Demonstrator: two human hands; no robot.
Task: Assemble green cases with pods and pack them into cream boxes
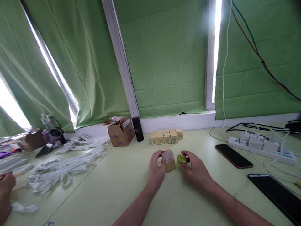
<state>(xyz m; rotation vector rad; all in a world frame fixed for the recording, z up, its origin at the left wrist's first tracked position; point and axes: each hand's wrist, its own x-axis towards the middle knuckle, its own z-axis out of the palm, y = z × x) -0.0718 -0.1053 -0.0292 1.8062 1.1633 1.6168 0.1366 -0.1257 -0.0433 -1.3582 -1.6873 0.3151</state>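
Observation:
My left hand (157, 166) grips a small tan cardboard box (170, 165) by its left side. The box's top is open and its pale inside shows. To the right, my right hand (194, 164) pinches a small green rounded-square object (182, 159), perhaps a jar or case, between thumb and fingers. The green object is beside the box and apart from it. Just beyond my hands, several closed small tan boxes (166, 137) with green-marked labels stand together in a group on the table (131, 182).
A brown carton (121, 133) and a black cylinder (137, 129) stand by the wall. White straps (77, 161) lie at left near another person's hand (6, 183). At right are two phones (233, 156) and a power strip (261, 147) with tangled cables.

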